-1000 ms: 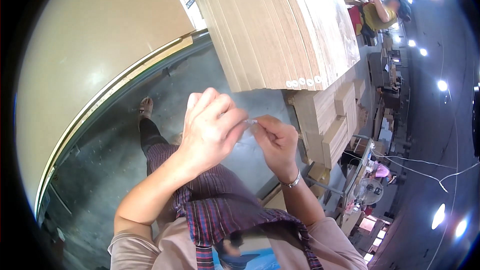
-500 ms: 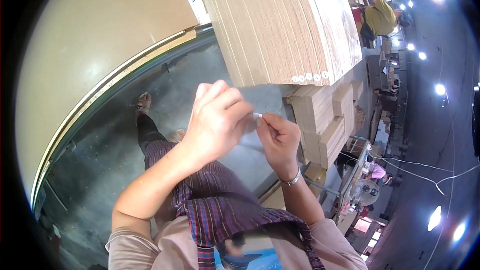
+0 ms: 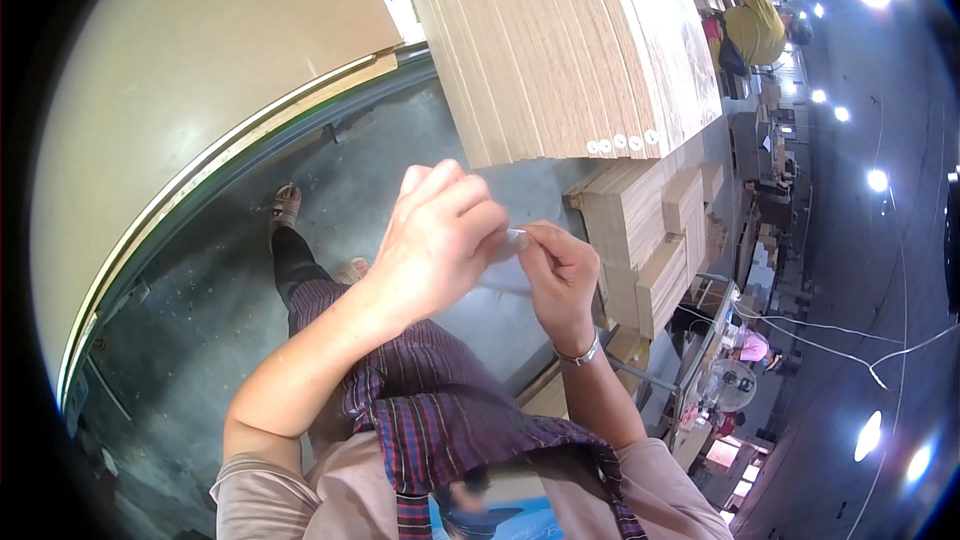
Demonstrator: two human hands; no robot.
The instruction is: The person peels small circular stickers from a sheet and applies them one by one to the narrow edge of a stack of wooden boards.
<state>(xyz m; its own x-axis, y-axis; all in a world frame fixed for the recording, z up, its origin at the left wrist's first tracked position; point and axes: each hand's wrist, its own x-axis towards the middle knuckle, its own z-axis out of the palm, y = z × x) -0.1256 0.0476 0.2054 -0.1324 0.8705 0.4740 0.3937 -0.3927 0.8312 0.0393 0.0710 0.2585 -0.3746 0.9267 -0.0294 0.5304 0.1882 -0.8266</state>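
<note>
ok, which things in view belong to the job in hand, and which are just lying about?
In hand:
- small white piece, pinched in the right hand
- left hand at its other end, contact unclear

Untouched, seemingly just about:
- large board stack
- smaller boards
- tan panel
- fan

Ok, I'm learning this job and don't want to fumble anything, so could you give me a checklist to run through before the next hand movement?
1. Right hand has its grip on the white piece: ok.
2. Left hand also grips it: cannot tell, its fingertips are hidden.
3. Piece in full view: not ok, fingers cover part of it.
4. Stickers on the boards: ok, five in a row.
5. Co-worker away from both hands: ok, in the background.
</note>
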